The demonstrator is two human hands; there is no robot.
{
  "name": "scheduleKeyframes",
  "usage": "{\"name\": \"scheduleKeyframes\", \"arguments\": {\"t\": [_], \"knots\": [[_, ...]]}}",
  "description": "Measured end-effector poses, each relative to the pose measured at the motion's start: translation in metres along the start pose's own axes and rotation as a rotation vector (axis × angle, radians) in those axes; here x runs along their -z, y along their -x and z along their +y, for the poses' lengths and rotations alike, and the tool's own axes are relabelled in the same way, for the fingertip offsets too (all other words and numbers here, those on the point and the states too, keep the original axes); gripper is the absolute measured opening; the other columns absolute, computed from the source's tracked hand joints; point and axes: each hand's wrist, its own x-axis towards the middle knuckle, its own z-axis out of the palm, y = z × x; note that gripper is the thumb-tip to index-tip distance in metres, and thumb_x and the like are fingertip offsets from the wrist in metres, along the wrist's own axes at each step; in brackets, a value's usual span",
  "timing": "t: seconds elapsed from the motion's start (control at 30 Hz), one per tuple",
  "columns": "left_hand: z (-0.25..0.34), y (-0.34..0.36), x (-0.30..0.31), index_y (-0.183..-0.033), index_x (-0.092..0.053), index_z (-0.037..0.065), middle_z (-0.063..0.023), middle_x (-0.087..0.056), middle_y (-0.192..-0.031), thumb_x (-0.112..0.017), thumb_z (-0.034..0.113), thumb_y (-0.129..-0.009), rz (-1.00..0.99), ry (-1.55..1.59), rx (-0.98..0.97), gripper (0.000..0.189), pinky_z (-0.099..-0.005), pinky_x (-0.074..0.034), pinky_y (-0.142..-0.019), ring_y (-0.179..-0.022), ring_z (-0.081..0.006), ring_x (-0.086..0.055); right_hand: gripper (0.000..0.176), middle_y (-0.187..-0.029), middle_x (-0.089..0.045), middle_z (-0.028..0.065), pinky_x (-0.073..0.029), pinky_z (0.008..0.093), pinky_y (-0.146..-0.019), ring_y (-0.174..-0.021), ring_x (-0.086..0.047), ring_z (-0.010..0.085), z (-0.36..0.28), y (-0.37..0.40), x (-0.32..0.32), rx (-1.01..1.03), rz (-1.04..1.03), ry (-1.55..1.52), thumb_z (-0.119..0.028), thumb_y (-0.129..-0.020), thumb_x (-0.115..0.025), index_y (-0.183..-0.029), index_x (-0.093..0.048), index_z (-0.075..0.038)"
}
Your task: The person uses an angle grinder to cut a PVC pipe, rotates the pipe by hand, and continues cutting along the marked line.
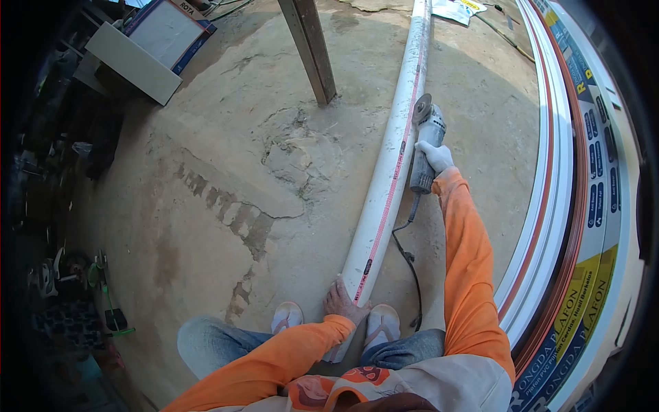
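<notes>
A long white pipe [388, 165] with a red printed line lies on the ground, running away from me between my feet. My left hand [345, 302], bare, rests on the pipe near its close end, its fingers over the top. In my right hand [435, 156], which wears a white glove, is a grey angle grinder [424, 168]. The grinder's disc [423, 108] is at the right side of the pipe; whether it touches the pipe I cannot tell. A black cord [409, 257] trails from the grinder back towards my right foot.
A wooden post [310, 51] stands left of the pipe. Long white and brown strips [547, 206] and printed panel packaging [583, 302] lie along the right. Boards [134, 62] lean at the upper left, with dark clutter below. The ground [226, 158] is cracked and uneven.
</notes>
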Motion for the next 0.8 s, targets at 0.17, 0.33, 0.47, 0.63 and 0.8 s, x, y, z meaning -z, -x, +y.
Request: {"name": "scheduleKeyframes", "arguments": {"t": [0.17,0.33,0.47,0.63,0.8], "knots": [[-0.002,0.0,-0.005,-0.142,-0.017,0.003,-0.0257,-0.04,-0.126,-0.079,0.042,-0.057,0.009,0.002,0.003,0.112,-0.0535,-0.037,-0.094,-0.115,-0.0422,-0.043,0.065,-0.089,-0.066,0.0153,-0.05,0.0331,-0.063,-0.072,-0.065,0.0215,0.002,0.007,0.001,0.01,0.007,-0.016,-0.036,-0.065,-0.074,-0.103,-0.059,0.014],[-0.002,-0.001,-0.004,-0.142,-0.019,0.004,-0.0239,-0.041,-0.123,-0.079,0.042,-0.056,0.007,0.005,0.013,0.111,-0.0537,-0.037,-0.094,-0.114,-0.042,-0.044,0.062,-0.087,-0.066,0.0146,-0.05,0.0334,-0.061,-0.071,-0.064,0.0209,0.003,0.008,0.0,0.029,0.016,0.002,-0.036,-0.065,-0.074,-0.1,-0.06,0.013],[0.0,0.0,-0.003,-0.142,-0.019,0.004,-0.0238,-0.041,-0.123,-0.079,0.041,-0.056,0.02,-0.005,0.013,0.111,-0.0537,-0.037,-0.094,-0.113,-0.042,-0.045,0.062,-0.086,-0.066,0.0141,-0.05,0.0337,-0.061,-0.07,-0.064,0.0206,0.009,0.006,0.001,0.025,-0.013,0.004,-0.035,-0.065,-0.074,-0.1,-0.06,0.013],[-0.001,0.0,-0.002,-0.142,-0.018,0.004,-0.0243,-0.04,-0.125,-0.079,0.041,-0.056,0.01,0.009,0.009,0.111,-0.0537,-0.037,-0.095,-0.115,-0.0421,-0.044,0.071,-0.097,-0.066,0.021,-0.051,0.0342,-0.072,-0.085,-0.066,0.0258,0.013,0.012,0.002,0.026,-0.064,-0.038,-0.041,-0.063,-0.074,-0.103,-0.059,0.016],[-0.001,0.0,-0.003,-0.142,-0.019,0.005,-0.0244,-0.04,-0.126,-0.079,0.041,-0.057,0.02,0.004,0.01,0.11,-0.0538,-0.037,-0.095,-0.115,-0.0422,-0.044,0.07,-0.095,-0.066,0.0201,-0.051,0.0343,-0.071,-0.083,-0.066,0.0253,0.012,0.025,0.003,0.04,-0.055,-0.04,-0.041,-0.063,-0.074,-0.102,-0.06,0.016]]}}
